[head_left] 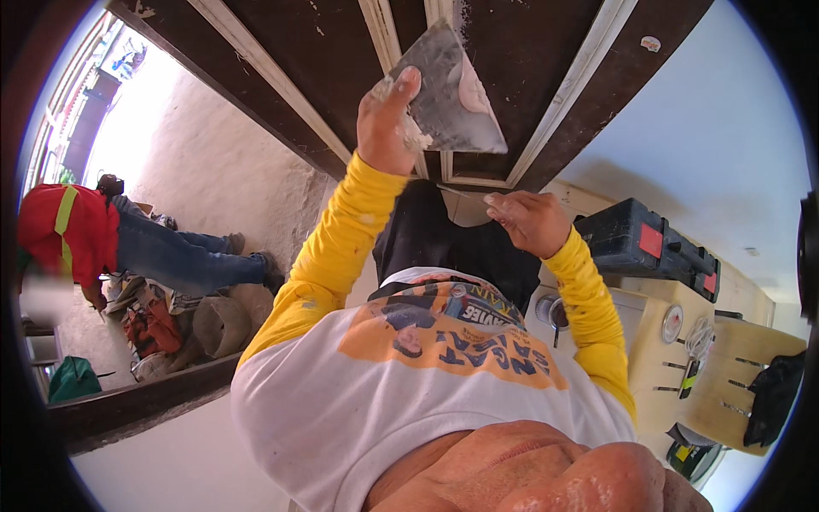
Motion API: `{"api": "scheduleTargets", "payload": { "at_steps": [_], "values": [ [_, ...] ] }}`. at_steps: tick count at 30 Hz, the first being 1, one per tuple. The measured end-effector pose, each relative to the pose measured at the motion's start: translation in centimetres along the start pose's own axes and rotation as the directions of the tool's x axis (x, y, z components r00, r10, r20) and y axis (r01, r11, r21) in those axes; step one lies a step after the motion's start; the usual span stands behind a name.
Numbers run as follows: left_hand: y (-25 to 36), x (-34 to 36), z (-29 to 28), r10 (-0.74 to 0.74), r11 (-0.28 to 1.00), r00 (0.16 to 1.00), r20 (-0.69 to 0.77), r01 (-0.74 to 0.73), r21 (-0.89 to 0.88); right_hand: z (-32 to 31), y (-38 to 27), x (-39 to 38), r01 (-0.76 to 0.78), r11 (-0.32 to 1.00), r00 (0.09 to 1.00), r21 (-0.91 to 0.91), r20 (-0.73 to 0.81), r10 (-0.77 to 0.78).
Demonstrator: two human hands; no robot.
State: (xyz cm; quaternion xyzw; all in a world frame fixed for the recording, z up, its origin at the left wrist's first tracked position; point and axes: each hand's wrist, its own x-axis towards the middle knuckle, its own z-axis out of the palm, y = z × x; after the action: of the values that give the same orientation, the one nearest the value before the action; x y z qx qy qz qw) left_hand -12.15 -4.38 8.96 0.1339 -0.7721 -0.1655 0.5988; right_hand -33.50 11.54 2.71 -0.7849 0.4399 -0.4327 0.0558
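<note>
My left hand [390, 121] grips a flat grey plate [456, 94] by its near-left edge, thumb on top. A smear of whitish-pink putty [473, 90] lies along the plate's right side, and crumbs of putty cling around my fingers. To the right and lower, my right hand [531, 220] is closed in a pinch on a thin scraper [454, 190], seen nearly edge-on and pointing left. The plate is held in front of a dark brown panelled door [512, 51] with pale moulding strips. The scraper's handle is hidden in my fingers.
A black toolbox [644, 243] rests on a yellow plastic chair [640, 299] at right. Another yellow chair [725, 358] holds dark cloth. A metal can [554, 312] stands by my right forearm. At left, a person in red [85, 230] bends over bags [153, 328] beyond the doorway.
</note>
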Motion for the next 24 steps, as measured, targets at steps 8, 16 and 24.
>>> {"api": "scheduleTargets", "payload": {
  "at_steps": [8, 16, 24],
  "values": [
    [1.6, -1.8, 1.1, -0.598, -0.414, 0.059, 0.8, 0.832, -0.37, -4.9, 3.2, 6.9, -0.162, 0.558, 0.723, 0.814, -0.287, 0.628],
    [1.1, 1.9, -2.1, -0.798, 0.015, 0.472, 0.374, 0.637, -0.771, 1.1, 5.4, -1.0, -0.445, 0.112, 0.634, 0.888, 0.224, 0.74],
    [2.1, -1.2, -1.8, 0.029, 0.972, 0.979, 0.201, 0.02, -0.234, 3.5, -2.3, 3.0, 0.004, -0.667, 0.655, 0.745, 0.502, 0.564]
  ]
}}
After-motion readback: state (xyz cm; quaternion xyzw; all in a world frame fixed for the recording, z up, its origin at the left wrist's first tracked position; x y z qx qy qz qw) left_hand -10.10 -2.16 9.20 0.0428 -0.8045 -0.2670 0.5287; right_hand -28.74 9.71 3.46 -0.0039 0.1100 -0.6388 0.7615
